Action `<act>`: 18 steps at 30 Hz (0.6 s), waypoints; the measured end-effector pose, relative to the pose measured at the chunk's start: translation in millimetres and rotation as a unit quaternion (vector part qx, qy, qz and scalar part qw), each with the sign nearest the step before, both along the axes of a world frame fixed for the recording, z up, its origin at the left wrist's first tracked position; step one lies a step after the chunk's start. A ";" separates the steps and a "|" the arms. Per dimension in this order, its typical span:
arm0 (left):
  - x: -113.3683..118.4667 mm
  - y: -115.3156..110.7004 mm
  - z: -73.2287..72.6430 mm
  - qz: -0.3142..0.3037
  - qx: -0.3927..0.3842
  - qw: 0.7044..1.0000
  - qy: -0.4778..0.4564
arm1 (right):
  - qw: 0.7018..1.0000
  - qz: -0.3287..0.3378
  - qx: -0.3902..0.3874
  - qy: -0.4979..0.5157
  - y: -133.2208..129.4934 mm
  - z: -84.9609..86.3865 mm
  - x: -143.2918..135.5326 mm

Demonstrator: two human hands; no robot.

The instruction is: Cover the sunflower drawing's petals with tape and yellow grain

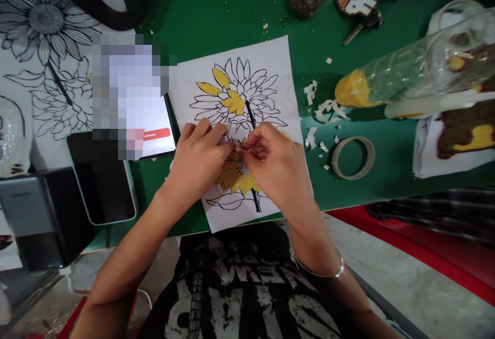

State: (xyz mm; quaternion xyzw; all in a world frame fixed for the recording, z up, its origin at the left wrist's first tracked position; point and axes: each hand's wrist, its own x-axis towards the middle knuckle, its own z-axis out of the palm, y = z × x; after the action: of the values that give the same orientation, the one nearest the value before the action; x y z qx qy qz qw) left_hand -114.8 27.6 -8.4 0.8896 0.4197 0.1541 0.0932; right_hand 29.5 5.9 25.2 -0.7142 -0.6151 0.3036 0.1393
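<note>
A white sheet with a printed line drawing of flowers [185, 81] lies before me on the green table. Several petals of its upper flower are filled with yellow [233, 103], and so are many petals of the lower one. Over the lower flower, my left hand [203, 148] rests with curled fingers, its thumb and forefinger pressed together. My right hand [270, 158] pinches right beside those fingertips, almost touching them. Whatever is between the fingers is too small to make out. Both hands hide part of the lower flower.
To the right are paper scraps [328, 111], a tape roll [337, 158], a clear plastic bottle with yellow contents [350, 89] and a key [353, 34]. On the left lie a lit phone [157, 135], a dark phone [102, 179], a black box [58, 210] and another flower drawing [23, 66].
</note>
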 end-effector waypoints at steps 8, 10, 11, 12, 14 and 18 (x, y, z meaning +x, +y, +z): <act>1.1 -0.8 -1.8 0.003 0.010 1.000 -0.002 | 0.996 -0.064 0.010 0.068 -3.1 -14.3 0.2; 1.2 -0.6 -1.5 0.004 0.012 1.000 0.000 | 0.996 -0.063 0.017 0.064 -3.7 -15.7 -0.5; 1.2 -0.4 -1.3 0.004 0.012 1.000 0.001 | 0.996 -0.060 0.021 0.058 -4.1 -16.1 -0.9; 1.1 -0.2 -1.1 0.004 0.011 1.000 0.002 | 0.997 -0.058 0.026 0.051 -4.5 -16.4 -1.4; 1.0 0.2 -0.7 0.005 0.007 1.000 0.003 | 0.997 -0.056 0.037 0.040 -5.4 -17.2 -2.0; 1.0 0.6 -0.5 0.005 -0.005 1.000 0.006 | 0.996 -0.059 0.044 0.054 -6.5 -17.9 -2.5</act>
State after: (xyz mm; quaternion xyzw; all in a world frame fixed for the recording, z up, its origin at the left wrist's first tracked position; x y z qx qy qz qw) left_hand -113.7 28.2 -8.9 0.8878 0.4258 0.1473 0.0945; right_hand 27.0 -0.6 7.3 -0.7251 -0.5762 0.3053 0.2215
